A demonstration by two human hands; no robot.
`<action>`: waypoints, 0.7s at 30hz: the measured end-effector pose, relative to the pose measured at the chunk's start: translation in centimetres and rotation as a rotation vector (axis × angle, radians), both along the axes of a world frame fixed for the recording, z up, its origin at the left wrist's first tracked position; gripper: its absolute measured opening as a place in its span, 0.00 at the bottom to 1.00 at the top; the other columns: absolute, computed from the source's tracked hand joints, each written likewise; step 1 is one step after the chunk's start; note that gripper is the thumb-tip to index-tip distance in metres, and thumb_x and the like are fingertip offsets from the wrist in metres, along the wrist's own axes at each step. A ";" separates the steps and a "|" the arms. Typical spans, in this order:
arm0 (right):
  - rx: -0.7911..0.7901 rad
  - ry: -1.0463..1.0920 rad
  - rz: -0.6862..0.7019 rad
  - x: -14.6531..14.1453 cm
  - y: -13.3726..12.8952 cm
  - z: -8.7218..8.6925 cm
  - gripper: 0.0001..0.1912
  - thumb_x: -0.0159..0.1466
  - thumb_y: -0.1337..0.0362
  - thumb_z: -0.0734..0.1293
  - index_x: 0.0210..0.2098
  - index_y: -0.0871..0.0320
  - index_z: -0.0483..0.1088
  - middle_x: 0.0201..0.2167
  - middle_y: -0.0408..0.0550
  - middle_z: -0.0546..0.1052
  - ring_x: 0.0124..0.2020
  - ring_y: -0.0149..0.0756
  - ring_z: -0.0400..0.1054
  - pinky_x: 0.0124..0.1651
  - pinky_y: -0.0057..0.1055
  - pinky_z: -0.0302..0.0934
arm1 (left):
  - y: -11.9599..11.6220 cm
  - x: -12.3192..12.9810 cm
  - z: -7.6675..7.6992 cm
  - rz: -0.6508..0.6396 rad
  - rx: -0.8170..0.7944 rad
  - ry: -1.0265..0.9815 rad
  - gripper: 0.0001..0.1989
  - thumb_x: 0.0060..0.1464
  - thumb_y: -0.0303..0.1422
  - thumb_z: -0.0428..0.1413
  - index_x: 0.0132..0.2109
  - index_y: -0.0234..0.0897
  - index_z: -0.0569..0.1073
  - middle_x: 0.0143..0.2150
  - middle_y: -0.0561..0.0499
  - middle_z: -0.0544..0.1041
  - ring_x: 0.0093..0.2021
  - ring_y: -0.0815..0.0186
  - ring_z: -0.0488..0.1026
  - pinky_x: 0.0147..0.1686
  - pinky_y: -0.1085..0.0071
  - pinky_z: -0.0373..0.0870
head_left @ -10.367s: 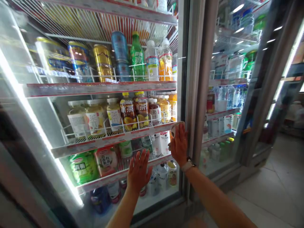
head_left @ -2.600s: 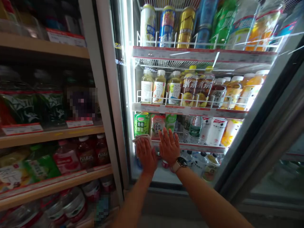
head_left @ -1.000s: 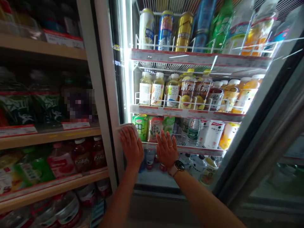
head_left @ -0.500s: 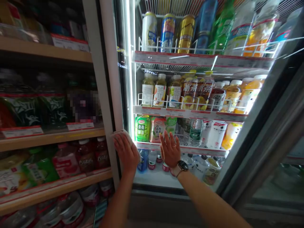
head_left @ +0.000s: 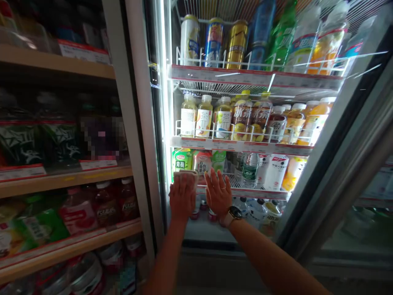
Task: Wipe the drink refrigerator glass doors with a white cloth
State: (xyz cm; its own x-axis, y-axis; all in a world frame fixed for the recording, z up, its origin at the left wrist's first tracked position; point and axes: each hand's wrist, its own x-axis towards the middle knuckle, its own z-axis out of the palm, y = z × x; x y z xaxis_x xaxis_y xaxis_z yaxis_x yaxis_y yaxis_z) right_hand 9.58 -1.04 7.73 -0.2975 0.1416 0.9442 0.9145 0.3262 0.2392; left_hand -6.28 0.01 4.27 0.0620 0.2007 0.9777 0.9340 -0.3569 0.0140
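Note:
A pale folded cloth lies under my left hand, whose fingers press it against the glass door of a lit drinks cooler. Only the cloth's upper and side edges show past the fingers. To the right, my right hand rests on the glass with its fingers stretched and nothing in it; a ring and a wristwatch are on that arm. Behind the glass near both hands stand a green tea carton and a reddish drink carton.
Inside the cooler, several cans and bottles stand on wire shelves. The cooler's dark door frame slants along the right. At left, wooden shelves hold more bottled drinks, close beside the cooler.
My left hand has moved right with the cloth, from the door's left frame onto the glass near my right hand. My right hand stays at nearly the same spot on the glass.

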 end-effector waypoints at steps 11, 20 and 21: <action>-0.013 0.002 0.016 0.0 -0.1 0.1 0.34 0.68 0.68 0.58 0.71 0.60 0.44 0.67 0.53 0.61 0.73 0.42 0.39 0.72 0.46 0.35 | -0.2 3.9 0.9 0.025 0.075 -0.454 0.32 0.65 0.32 0.45 0.72 0.37 0.42 0.74 0.41 0.45 0.74 0.53 0.36 0.70 0.47 0.40; 0.002 0.005 -0.016 -0.2 0.3 -0.3 0.33 0.68 0.68 0.57 0.71 0.59 0.45 0.67 0.54 0.60 0.72 0.44 0.42 0.71 0.48 0.37 | -0.8 3.0 1.6 -0.070 0.003 -0.139 0.32 0.64 0.32 0.48 0.71 0.39 0.47 0.73 0.42 0.50 0.73 0.52 0.39 0.70 0.47 0.44; -0.001 0.001 -0.013 -0.2 0.2 -0.3 0.34 0.68 0.68 0.58 0.71 0.59 0.45 0.67 0.54 0.61 0.72 0.44 0.42 0.71 0.47 0.37 | -0.7 1.5 2.1 -0.046 -0.026 -0.140 0.31 0.64 0.32 0.48 0.71 0.40 0.48 0.72 0.42 0.51 0.73 0.52 0.40 0.69 0.47 0.44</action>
